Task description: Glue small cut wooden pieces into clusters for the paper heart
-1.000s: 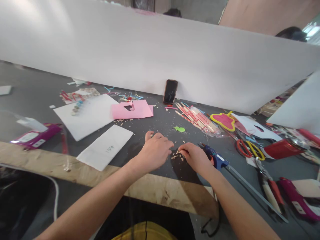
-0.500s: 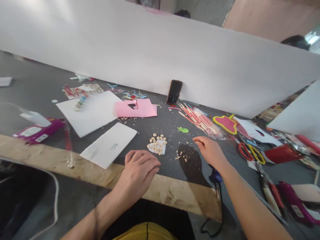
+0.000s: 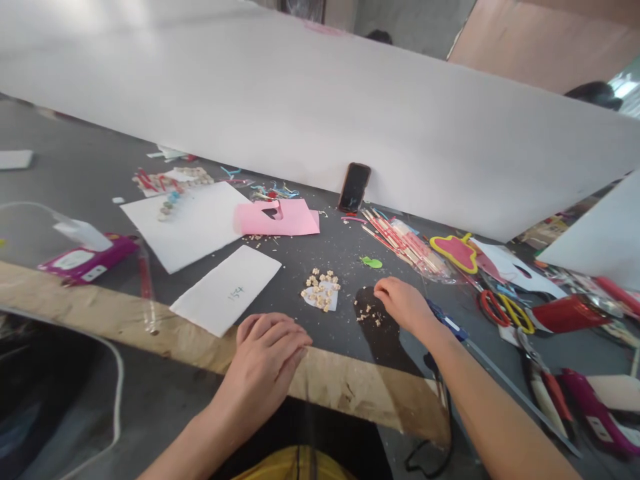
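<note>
Left hand: near table edge, palm down, fingers together and loosely curled; whether anything lies beneath cannot be told. Right hand: fingertips pinched together above the dark tabletop, grip contents not discernible. Small beige pieces lie loose just beside it. Between the hands, a white cutout bears a cluster of similar beige bits. Farther: green scrap, then pink paper. Farthest: phone, leaning against the white panel.
</note>
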Demonstrator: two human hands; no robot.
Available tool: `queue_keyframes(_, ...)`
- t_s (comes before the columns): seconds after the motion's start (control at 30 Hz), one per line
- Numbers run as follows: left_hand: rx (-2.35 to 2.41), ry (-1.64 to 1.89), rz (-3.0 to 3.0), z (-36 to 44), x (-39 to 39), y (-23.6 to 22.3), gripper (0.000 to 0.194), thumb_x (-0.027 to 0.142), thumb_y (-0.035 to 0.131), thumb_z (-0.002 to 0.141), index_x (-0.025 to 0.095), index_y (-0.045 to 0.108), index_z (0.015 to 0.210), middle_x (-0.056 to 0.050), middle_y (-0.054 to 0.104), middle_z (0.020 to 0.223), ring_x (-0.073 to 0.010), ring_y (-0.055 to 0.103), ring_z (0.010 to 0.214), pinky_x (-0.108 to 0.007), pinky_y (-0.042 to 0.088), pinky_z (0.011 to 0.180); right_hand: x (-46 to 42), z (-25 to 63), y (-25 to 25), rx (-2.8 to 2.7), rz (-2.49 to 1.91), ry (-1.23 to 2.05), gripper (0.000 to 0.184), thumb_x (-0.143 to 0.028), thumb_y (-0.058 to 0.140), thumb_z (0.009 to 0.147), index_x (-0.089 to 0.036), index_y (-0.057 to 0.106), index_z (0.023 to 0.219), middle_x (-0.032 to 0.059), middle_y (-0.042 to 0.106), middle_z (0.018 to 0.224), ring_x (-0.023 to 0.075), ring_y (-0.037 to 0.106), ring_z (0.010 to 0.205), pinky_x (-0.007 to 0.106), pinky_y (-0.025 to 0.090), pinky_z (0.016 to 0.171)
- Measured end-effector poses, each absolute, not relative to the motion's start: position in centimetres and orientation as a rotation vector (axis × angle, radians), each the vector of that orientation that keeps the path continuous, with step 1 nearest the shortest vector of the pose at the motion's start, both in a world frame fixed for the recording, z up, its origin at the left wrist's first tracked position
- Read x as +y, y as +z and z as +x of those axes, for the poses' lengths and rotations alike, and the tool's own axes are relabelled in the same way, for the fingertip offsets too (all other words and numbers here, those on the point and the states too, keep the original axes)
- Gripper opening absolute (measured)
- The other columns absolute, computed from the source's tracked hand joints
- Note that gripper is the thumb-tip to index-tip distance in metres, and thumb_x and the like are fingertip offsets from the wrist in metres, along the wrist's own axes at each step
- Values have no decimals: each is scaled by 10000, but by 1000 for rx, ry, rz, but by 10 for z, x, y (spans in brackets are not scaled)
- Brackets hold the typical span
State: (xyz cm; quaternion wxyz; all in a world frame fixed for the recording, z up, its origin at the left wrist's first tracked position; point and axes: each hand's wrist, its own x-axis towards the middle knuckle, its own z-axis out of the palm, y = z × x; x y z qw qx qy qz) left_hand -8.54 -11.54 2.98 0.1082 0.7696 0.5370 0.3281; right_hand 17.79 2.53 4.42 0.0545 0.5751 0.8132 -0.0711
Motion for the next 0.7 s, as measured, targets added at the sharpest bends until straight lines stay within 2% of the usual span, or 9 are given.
queue_keyframes(0.2, 1548, 830, 2423, -56, -80, 44, 233, 115, 478, 869, 243, 666, 923, -36, 701, 952, -259, 483, 1016, -478, 289, 901, 6, 174, 49, 2489, 1618, -328, 242, -320, 549, 916, -175, 590, 1105, 60, 621, 1108, 176, 624, 915, 384, 525, 793)
queue_keyframes(0.27, 1557, 667, 2489, -44, -65, 46, 247, 89, 480, 847, 243, 669, 886, -51, 692, 956, -281, 462, 1041, -503, 276, 890, 6, 172, 46, 2490, 1623, -348, 247, -320, 551, 914, -174, 588, 1110, 60, 619, 1109, 178, 624, 916, 385, 526, 790)
queue_keyframes(0.5, 1550, 524, 2569, -15, -31, 45, 242, 1, 536, 693, 197, 671, 736, -104, 674, 956, -332, 437, 1077, -567, 220, 911, 9, 166, 41, 2569, 1624, -435, 235, -318, 552, 914, -186, 594, 1103, 59, 619, 1119, 181, 622, 937, 385, 521, 807)
queue_keyframes(0.7, 1554, 469, 2608, -3, -13, 38, 222, 19, 538, 724, 184, 682, 691, -118, 671, 908, -335, 419, 1077, -579, 216, 896, 5, 173, 43, 2671, 1662, -487, 210, -314, 555, 914, -171, 610, 1058, 48, 641, 1057, 170, 633, 897, 376, 525, 791)
